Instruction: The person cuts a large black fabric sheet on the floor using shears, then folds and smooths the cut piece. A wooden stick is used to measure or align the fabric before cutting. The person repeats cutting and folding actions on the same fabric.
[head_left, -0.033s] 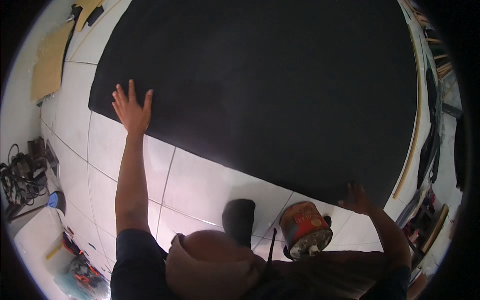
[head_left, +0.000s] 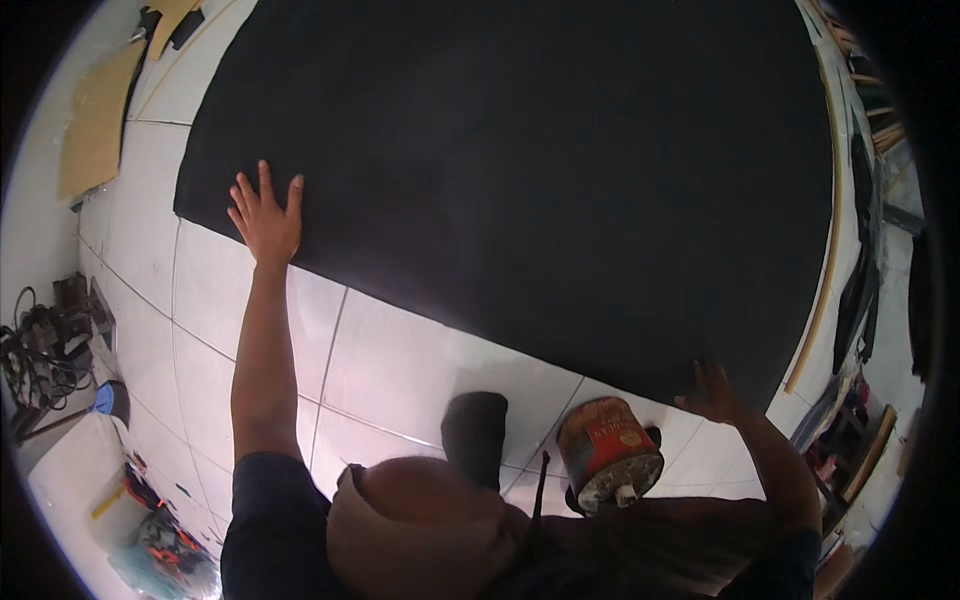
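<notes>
A large black sheet (head_left: 540,180), smooth and matte, lies spread over white floor tiles. My left hand (head_left: 268,220) rests flat on it by the near left corner, fingers spread and thumb apart. Close to the near right corner, my right hand (head_left: 716,396) lies on the sheet's near edge with its fingers stretched out. Neither hand holds anything. Just left of my right hand and nearer to me stands a worn red and brown can (head_left: 608,450) with a pale top and a small spout.
My dark-socked foot (head_left: 475,435) is by the sheet's near edge. A long thin wooden strip (head_left: 815,310) runs along the right side. Brown board (head_left: 98,125) lies at far left, above tangled cables (head_left: 40,345). Dark material and wood pieces (head_left: 868,455) crowd the right rim.
</notes>
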